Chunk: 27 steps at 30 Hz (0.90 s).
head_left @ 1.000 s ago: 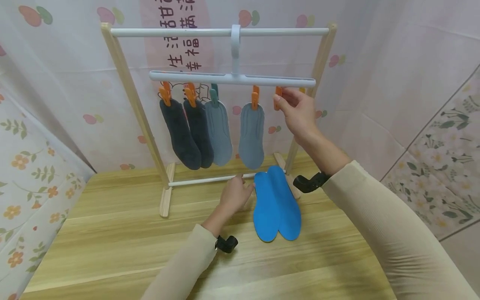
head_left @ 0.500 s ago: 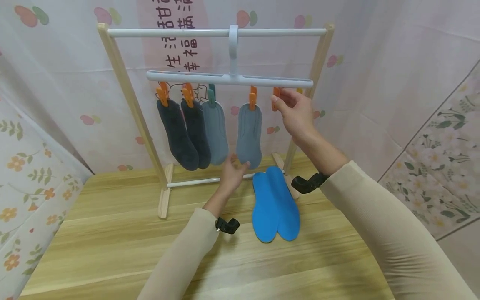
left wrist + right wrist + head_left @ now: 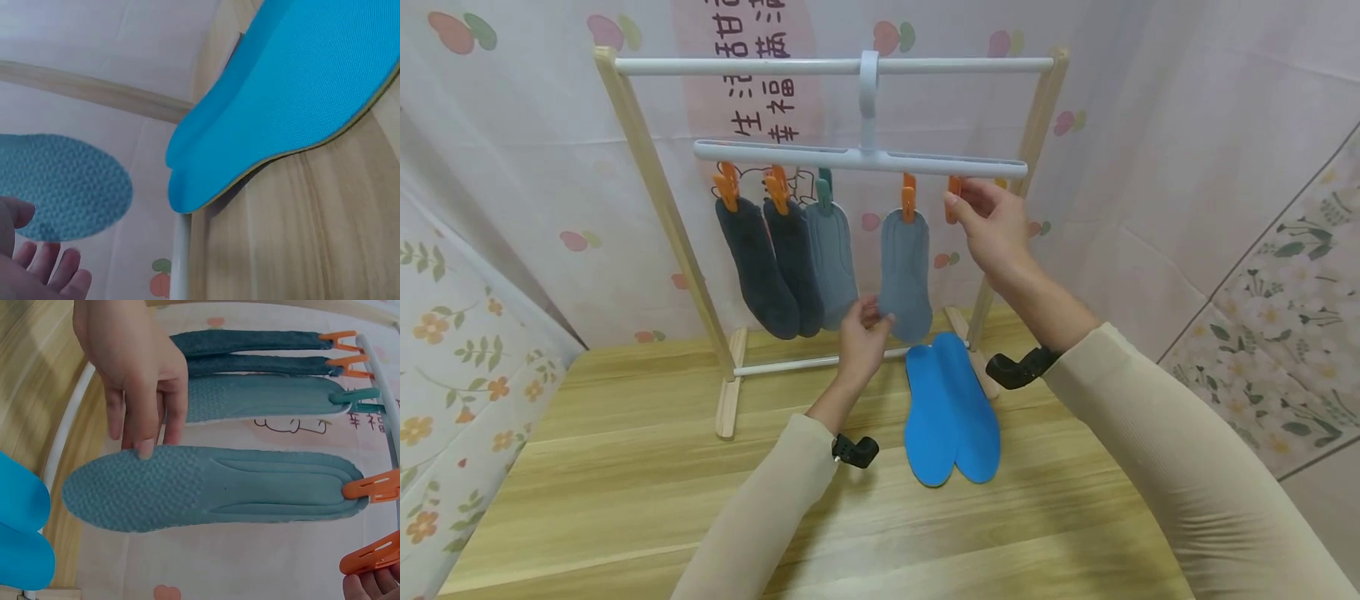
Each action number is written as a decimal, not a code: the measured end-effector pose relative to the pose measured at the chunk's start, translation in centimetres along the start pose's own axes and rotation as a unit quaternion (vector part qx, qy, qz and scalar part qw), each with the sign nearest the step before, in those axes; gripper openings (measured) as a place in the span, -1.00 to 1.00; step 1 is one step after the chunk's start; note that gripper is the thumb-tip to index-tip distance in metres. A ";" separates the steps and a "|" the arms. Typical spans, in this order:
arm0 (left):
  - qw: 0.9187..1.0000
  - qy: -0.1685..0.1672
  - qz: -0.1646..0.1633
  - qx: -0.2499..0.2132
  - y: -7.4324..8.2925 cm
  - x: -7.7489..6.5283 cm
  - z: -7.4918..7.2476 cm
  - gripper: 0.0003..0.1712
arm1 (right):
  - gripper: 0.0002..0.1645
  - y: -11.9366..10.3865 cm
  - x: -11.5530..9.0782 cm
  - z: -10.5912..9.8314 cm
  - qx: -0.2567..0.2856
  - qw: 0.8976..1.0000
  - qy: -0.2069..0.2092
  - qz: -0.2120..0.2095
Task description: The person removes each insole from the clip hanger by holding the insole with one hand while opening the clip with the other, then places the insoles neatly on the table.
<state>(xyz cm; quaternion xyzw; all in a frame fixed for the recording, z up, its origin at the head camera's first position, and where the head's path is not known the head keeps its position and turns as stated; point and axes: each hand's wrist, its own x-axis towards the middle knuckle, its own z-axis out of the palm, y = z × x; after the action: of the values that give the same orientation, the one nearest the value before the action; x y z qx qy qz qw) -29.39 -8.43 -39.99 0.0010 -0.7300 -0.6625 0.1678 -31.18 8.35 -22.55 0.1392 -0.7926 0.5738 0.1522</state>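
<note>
My right hand [image 3: 1000, 229] pinches an orange clothespin [image 3: 952, 204] near the right end of the white hanger [image 3: 790, 156]; no insole is in that clothespin. At the lower left edge of a hanging grey-blue insole [image 3: 906, 267] is my left hand [image 3: 860, 342], its thumb right at the edge. In the left wrist view its other fingers [image 3: 65, 269] spread loosely below the textured insole [image 3: 69, 181]. Another orange clothespin [image 3: 374, 486] holds this insole's heel end in the right wrist view. A second grey-blue insole [image 3: 833, 258] hangs to the left from a green clothespin [image 3: 824, 196].
Two dark insoles [image 3: 758, 275] hang at the left from orange clothespins. Two blue insoles [image 3: 932, 425] overlap at the rack's lower right, their narrow ends by the lower white bar [image 3: 786, 364]. Wooden posts [image 3: 655, 183] frame the hanger, with a patterned curtain behind.
My left hand has moved up and left from beside the blue insoles to the hanging grey-blue insole, which shifts slightly to the right. The right hand keeps its pinch on the clothespin.
</note>
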 end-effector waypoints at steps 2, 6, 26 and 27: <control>1.000 0.010 0.006 0.008 0.2 -0.1 -0.1 -0.60 | -0.47 0.0 0.0 0.1 0.000 1.000 0.000 0.002; 0.999 0.023 0.019 0.031 0.3 -0.2 -0.1 -0.65 | -0.47 0.1 0.0 0.1 0.003 1.000 0.001 0.003; 0.997 0.072 0.024 -0.006 1.1 -2.6 0.2 -0.74 | -0.48 0.2 -0.2 0.1 0.000 1.000 0.002 -0.012; 0.997 0.075 0.026 -0.006 1.1 -2.8 0.2 -0.75 | -0.48 0.2 -0.1 0.1 0.000 1.000 0.001 -0.010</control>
<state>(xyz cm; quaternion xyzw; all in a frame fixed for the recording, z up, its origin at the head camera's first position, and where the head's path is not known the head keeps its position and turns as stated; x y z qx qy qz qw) -26.58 -7.54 -39.60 0.0307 -0.7112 -0.6605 0.2387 -31.13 8.29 -22.78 0.1462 -0.7910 0.5726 0.1586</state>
